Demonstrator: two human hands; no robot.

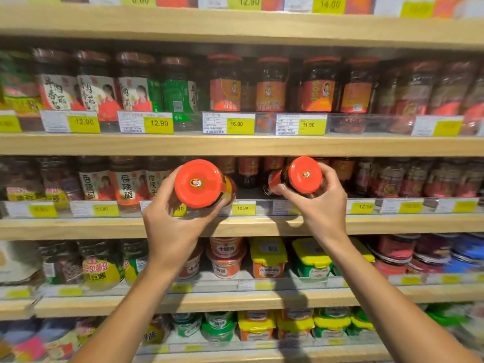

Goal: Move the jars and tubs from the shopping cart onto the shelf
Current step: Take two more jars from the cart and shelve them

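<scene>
I hold two dark sauce jars with red lids, both tilted so the lids face me. My left hand (pixel 172 226) grips the left jar (pixel 200 183) from below and the side. My right hand (pixel 324 203) grips the right jar (pixel 301 175), whose base points into the middle shelf (pixel 104 227). Both jars hang in front of that shelf's row of similar red-labelled jars (pixel 248 170). The shopping cart is out of view.
Wooden shelves with yellow price tags fill the view. The shelf above (pixel 235 145) carries more jars. Below sit round red tubs (pixel 226 260) and yellow-lidded rectangular tubs (pixel 267 258). Clear plastic rails (pixel 366 205) run along each shelf front.
</scene>
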